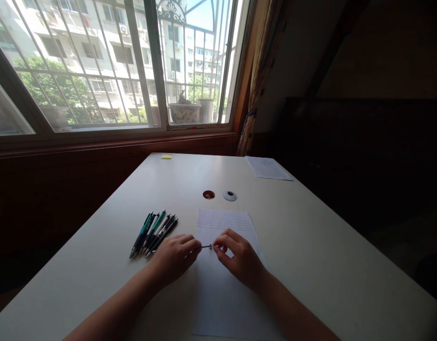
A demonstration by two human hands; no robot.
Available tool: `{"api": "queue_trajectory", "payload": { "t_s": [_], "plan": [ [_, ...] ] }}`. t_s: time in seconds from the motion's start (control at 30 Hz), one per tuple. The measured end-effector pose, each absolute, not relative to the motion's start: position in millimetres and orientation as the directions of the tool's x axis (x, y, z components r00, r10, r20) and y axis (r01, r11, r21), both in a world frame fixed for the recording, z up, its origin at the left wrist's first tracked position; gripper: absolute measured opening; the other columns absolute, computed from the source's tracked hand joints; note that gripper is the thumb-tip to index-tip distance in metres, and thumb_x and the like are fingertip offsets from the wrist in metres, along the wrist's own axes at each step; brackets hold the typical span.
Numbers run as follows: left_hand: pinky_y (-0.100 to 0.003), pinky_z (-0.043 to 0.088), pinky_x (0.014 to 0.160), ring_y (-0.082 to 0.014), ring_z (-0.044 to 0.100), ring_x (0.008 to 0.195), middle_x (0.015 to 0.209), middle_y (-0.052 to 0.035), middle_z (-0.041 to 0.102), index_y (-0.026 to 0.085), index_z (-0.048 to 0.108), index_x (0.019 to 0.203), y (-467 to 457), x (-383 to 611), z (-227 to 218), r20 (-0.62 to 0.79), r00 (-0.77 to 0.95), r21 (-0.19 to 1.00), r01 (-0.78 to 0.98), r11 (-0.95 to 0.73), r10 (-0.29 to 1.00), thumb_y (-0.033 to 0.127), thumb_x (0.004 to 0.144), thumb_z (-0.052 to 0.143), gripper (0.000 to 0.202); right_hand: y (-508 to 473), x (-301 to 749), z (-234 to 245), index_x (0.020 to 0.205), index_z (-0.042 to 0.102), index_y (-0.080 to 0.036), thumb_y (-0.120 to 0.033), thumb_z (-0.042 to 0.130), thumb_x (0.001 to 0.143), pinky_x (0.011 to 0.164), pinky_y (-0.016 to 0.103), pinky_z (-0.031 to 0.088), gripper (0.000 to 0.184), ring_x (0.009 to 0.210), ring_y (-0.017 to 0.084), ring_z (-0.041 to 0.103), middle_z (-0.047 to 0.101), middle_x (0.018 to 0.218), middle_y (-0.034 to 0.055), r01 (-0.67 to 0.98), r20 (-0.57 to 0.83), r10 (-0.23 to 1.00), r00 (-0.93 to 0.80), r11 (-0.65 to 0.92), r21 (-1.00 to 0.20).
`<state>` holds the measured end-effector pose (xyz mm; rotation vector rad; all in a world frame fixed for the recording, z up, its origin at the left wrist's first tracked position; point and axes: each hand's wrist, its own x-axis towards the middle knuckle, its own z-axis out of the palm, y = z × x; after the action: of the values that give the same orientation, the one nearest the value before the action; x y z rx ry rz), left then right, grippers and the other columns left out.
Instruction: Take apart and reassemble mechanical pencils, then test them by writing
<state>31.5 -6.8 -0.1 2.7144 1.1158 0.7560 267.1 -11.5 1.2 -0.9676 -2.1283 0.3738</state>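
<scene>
My left hand (177,253) is closed, its fingertips pinching a thin dark rod that looks like a pen refill (206,246). From those fingers the rod points right, level above the paper. At its right end, where a small thicker bit shows, the thumb and forefinger of my right hand (237,255) are pinched together. Whether a separate small part sits between the right fingertips is too small to tell. Beneath both hands lies a sheet of lined paper (223,220). Several click pens (156,232), green, white and black, lie in a loose group beside my left hand.
The white table (310,265) has a round cable hole (209,194), with its round cover (230,195) lying to the right. More paper (270,168) rests at the far right corner, and a yellow sticky note (166,156) at the far left. A barred window stands behind.
</scene>
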Motion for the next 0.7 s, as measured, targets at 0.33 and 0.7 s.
{"api": "queue_trajectory", "payload": {
  "t_s": [0.33,0.7],
  "plan": [
    [-0.024,0.042,0.063,-0.0137,0.060,0.071,0.084,-0.0021,0.067,0.021,0.062,0.096,-2.1,28.8,-3.9,0.423,0.590,0.254,0.651,-0.715,0.688,0.024,0.099,0.046,0.017,-7.4,276.0,2.0,0.089,0.060,-0.020,-0.013,0.055,0.090,0.071,0.030,0.050,0.009,0.071,0.015,0.056,0.057,0.082,0.0028,0.536,0.547,0.749,-0.374,0.656,-0.532],
    [-0.023,0.041,0.060,-0.0138,0.061,0.069,0.083,-0.0022,0.067,0.021,0.064,0.095,0.3,27.5,-7.3,0.440,0.508,0.235,0.731,-0.641,0.741,0.024,0.097,0.047,0.017,-3.3,287.2,5.0,0.088,0.060,-0.020,-0.013,0.054,0.090,0.067,0.029,0.051,0.009,0.067,0.014,0.057,0.059,0.083,0.0027,0.611,0.559,0.772,-0.303,0.607,-0.508]
  ]
}}
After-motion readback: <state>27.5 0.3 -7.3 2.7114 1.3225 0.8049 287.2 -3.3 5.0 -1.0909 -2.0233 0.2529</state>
